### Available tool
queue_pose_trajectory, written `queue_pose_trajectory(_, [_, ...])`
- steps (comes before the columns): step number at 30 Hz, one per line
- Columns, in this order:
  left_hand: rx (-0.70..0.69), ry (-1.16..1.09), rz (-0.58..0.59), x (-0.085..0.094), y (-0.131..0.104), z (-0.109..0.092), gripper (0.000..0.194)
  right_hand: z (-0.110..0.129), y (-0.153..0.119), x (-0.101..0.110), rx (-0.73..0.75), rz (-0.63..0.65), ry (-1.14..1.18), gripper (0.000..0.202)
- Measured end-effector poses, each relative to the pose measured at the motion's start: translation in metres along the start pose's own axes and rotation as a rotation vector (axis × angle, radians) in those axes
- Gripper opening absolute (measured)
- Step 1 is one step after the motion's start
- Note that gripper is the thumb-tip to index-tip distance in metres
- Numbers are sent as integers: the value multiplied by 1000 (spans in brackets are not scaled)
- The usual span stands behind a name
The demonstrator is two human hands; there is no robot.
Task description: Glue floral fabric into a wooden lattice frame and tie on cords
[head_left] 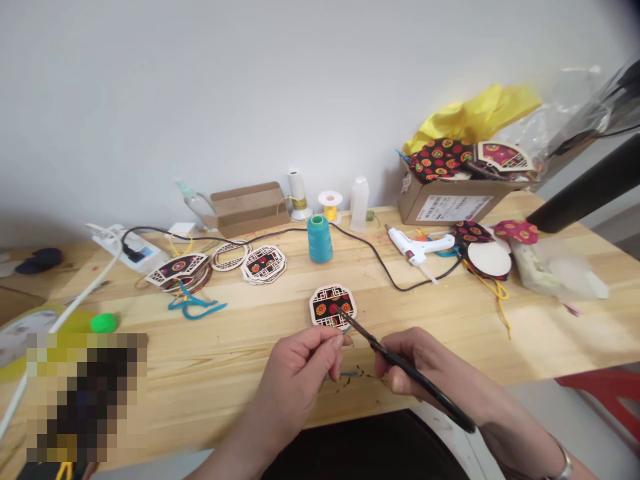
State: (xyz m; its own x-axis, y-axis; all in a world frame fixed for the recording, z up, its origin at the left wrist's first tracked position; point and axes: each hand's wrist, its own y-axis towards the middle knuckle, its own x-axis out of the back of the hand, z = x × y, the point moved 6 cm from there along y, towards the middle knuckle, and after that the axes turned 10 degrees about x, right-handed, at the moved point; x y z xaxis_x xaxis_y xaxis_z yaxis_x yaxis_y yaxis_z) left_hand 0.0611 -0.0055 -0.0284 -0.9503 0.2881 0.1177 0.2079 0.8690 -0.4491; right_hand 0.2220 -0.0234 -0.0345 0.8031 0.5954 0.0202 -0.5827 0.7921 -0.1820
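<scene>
My left hand (307, 367) is closed in a pinch, with a short bit of blue cord (347, 329) showing at its fingertips. In my right hand (417, 363) is a pair of black-handled scissors (400, 363), seen nearly edge-on. Their narrow tips point away from me and overlap a wooden lattice piece backed with black flowered fabric (333, 305). That piece lies flat on the table just beyond my left fingers. Whether the blades touch the cord I cannot tell. Below my hands lies another scrap of blue cord (345, 375) among dark bits.
A teal thread cone (320, 240) stands beyond the lattice piece. Behind a black cable are spools and bottles. Stacked lattice pieces (265, 265) and a power strip (131, 247) lie left. At right are a glue gun (420, 245) and a filled cardboard box (447, 202).
</scene>
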Motion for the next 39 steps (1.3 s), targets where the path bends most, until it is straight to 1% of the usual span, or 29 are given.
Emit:
queue_pose_trajectory(11, [-4,-18,9,-1,2,3,25,-5,2,3,-49,-11,1,53])
queue_pose_trajectory(17, [0,-14,9,1,2,4,25,-10,3,4,-69,-40,19,48])
queue_pose_trajectory(21, [13,-80,-12,4,6,7,25,-9,1,3,-37,-21,17,48])
queue_pose_trajectory(24, [56,-238,-69,9,11,12,21,-6,-2,0,-9,11,-76,45])
queue_pose_trajectory(26, [80,-376,-116,13,13,15,20,-5,-4,-4,-50,51,-188,39])
queue_pose_trajectory(28, [84,-474,-148,16,14,17,20,-2,-6,-10,-71,118,-327,32])
queue_pose_trajectory(30, [79,-517,-156,17,14,17,20,6,-9,-16,-40,192,-468,26])
queue_pose_trajectory(32, [82,-531,-148,17,14,17,20,14,-13,-19,-8,231,-580,23])
queue_pose_trajectory(33, [83,-537,-140,16,13,17,20,17,-16,-18,-7,225,-622,21])
queue_pose_trajectory(35, [88,-544,-129,15,12,17,20,17,-25,-6,-45,154,-700,16])
queue_pose_trajectory(37, [92,-545,-122,14,11,16,20,11,-36,18,-131,15,-831,10])
queue_pose_trajectory(38, [94,-543,-119,14,11,16,19,6,-43,34,-187,-68,-929,10])
queue_pose_trajectory(39, [96,-541,-118,14,10,16,19,0,-50,50,-249,-147,-1038,14])
